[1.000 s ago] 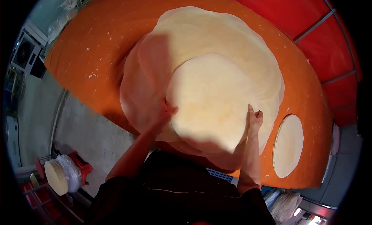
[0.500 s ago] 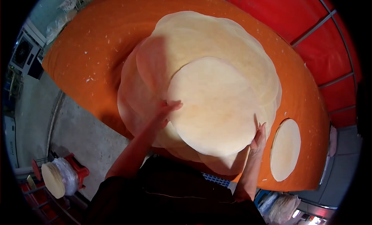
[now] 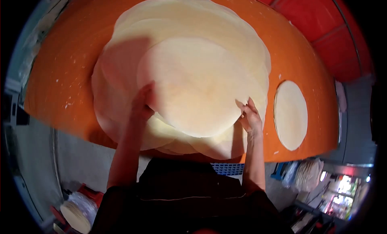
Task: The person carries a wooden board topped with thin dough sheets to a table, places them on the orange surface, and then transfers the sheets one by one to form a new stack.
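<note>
Pale cream, thin, near-round: one broad sheet [image 3: 193,85], uppermost on a fanned pile of overlapping sheets [image 3: 185,14], set out on an orange-covered tabletop [image 3: 60,89]. Position: directly ahead of the person, between the two hands, its near rim facing the dark-clothed torso [image 3: 189,185]. Long axis: none marked; the outline looks slightly wider across the body than away from it, and most of the sheet lies beyond the hands. Left hand [image 3: 146,101]: at the near-left part of the rim, in reddish shade, blurred, fingers bent inward over the edge; whether it pinches the sheet cannot be told. Right hand [image 3: 250,116]: at the near-right part of the rim, fingers partly curled, thumb side toward the sheet; contact appears light, a firm hold cannot be confirmed. Nearer hand: neither clearly, one to each side, the left overlapping the sheet more. Adjacent item: a small stack of sheets [image 3: 291,115], apart from the pile, beyond the right hand, its long axis running away from the person.
</note>
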Demonstrator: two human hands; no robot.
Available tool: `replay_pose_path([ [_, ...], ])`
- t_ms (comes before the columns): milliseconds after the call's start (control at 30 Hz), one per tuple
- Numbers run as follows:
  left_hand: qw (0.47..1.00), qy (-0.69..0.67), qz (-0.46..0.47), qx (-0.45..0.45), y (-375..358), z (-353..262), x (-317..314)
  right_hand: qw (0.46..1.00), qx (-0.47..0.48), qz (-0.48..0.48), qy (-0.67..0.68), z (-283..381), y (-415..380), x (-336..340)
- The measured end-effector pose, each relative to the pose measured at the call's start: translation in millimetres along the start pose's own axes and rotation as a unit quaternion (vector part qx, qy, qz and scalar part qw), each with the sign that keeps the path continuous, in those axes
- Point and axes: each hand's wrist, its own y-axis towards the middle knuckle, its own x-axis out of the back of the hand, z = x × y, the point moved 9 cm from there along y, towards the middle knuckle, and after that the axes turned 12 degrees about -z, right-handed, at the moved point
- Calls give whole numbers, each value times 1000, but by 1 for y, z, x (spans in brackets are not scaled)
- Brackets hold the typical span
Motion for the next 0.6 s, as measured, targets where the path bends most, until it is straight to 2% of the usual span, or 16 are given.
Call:
replay_pose_path([
  [100, 998, 26, -60, -13, -21, -9, -25, 995, -4, 9, 98, 16, -14, -16],
  [200, 992, 44, -114, -44, -35, -14, -43, 977, -44, -16, 208, 6, -24, -7],
  [233, 994, 36, -101, -28, -34, -7, -42, 973, -101, -76, 196, -5, -38, -5],
  [300, 997, 19, -79, 1, -32, 11, -27, 967, -94, -100, 215, -18, -44, -1],
  [333, 999, 13, -36, 11, -31, 24, -15, 964, -91, -112, 222, -24, -45, 2],
  [367, 1000, 6, 8, 21, -30, 38, 1, 976, 2, -157, 149, -14, -43, 14],
  [400, 998, -1, 52, 29, -29, 47, 8, 979, 11, -163, 119, -13, -40, 25],
  [467, 1000, 8, 9, 18, -19, 52, 17, 985, 34, -157, 57, 2, -26, 56],
  [533, 999, 10, -40, -5, -13, 56, 22, 994, 76, -53, 64, 29, -26, 53],
  [567, 998, 5, -69, -12, -14, 63, 25, 993, 58, -71, 80, 22, -13, 77],
  [600, 995, 57, -52, -60, -12, 61, 14, 990, 44, -90, 95, 9, 6, 99],
])
